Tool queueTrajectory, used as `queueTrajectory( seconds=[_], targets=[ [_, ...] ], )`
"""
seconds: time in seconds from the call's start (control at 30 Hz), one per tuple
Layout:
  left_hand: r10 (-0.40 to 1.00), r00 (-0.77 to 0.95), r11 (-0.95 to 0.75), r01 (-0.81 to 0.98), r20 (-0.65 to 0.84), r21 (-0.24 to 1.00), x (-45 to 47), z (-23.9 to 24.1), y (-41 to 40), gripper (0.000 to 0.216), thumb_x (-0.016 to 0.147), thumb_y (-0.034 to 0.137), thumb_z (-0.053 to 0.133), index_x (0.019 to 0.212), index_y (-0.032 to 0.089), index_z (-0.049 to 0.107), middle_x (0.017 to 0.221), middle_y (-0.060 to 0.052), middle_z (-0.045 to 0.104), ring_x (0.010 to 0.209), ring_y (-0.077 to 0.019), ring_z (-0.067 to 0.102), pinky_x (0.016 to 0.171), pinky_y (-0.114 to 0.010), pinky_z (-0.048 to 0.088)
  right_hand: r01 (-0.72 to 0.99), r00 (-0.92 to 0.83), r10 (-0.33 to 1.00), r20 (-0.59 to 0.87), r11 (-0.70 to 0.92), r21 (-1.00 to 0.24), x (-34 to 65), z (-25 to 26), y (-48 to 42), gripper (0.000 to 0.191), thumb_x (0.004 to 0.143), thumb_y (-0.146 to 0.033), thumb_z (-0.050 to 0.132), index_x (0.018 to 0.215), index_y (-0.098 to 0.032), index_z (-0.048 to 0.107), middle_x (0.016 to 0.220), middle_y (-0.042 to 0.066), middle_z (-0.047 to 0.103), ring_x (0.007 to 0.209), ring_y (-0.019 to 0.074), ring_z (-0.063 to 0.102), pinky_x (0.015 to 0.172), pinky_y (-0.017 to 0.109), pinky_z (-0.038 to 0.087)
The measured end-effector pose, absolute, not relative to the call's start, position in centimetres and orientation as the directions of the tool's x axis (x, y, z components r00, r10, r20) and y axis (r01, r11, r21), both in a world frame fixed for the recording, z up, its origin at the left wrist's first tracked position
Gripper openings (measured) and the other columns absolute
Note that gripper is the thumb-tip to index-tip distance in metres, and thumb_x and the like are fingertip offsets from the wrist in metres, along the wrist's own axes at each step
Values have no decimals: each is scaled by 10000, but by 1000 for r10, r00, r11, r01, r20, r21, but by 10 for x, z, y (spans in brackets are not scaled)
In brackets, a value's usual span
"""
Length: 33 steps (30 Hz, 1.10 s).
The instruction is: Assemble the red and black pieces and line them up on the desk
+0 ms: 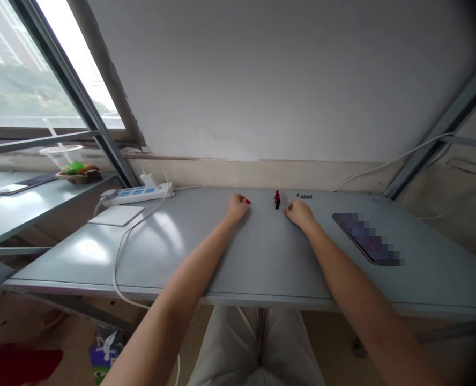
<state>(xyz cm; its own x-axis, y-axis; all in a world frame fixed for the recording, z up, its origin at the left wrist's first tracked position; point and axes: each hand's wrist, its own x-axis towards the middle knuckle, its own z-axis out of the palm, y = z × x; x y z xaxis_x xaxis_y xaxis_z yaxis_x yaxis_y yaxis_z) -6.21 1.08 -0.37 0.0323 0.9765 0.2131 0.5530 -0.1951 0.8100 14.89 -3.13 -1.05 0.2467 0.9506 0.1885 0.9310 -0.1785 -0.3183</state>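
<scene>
at 10 o'clock, a window (21,64) above a side desk (13,214) w/ a plastic cup (60,158) on a brown tray (79,176). next along, a white power strip (135,194) w/ a plug-in charger (147,179) sits at the back edge of a grey table (262,257), a white pad (116,215) just in front & a white cable (119,268) trailing over the top toward 6 o'clock. person seated at table, bare arms out, beige trousers (258,343) below. left hand (236,209) at 12 o'clock, fingers curled nearly shut, small red piece (246,201) at fingertips, apparently pinched. just right, btwn the hands: upright-looking cluster of red & black parts (277,199), hand not touching, w/ a pale tag (285,202) beside it. right hand (299,213) rests on table at the tag's edge, fingers curved down; grip unclear, nothing visibly held. row of small grey parts (304,196) lies beyond it, near the back edge. at 2 o'clock, a dark phone (362,238), screen pixelated, lies flat on the table.
</scene>
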Motion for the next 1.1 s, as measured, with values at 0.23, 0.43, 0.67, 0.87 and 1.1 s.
queueTrajectory(
  seconds=[0.23,0.43,0.67,0.87,1.1],
  targets=[
    [989,101,-126,229,105,965,-52,8,-22,184,792,251,458,800,141,606,858,-102,662,666,-121,564,654,-264,436,888,125,977,172,-33,-459,118,9,-40,349,843,-391,397,719,-151,619,716,115,632,702,185,585,629,260,412],
    [952,276,-164,101,131,981,-48,14,-27,249,817,318,454,910,139,600,935,-94,655,623,-82,540,536,-205,385,597,28,982,189,136,-791,99,9,-40,433,873,-446,291,719,-154,571,591,38,579,511,111,508,536,223,387],
    [964,242,-133,86,109,987,-49,10,-26,279,844,347,411,929,155,596,969,-95,646,665,-90,560,545,-207,394,578,55,958,283,200,-791,102,8,-39,290,835,-385,401,825,-159,583,655,34,588,567,113,519,555,222,398],
    [974,215,-87,35,78,996,-51,7,-22,271,830,347,422,880,150,602,979,-95,647,627,-79,540,529,-203,376,655,32,911,412,293,-697,104,7,-38,202,772,-323,514,870,-167,598,816,50,626,756,134,563,700,246,417],
    [968,243,-56,-45,65,997,-51,6,-21,244,745,376,545,826,156,610,975,-85,643,589,-66,517,531,-206,358,780,-52,880,473,332,-531,106,2,-40,162,758,-297,544,858,-187,609,767,34,629,692,143,558,635,257,404]
  ],
)
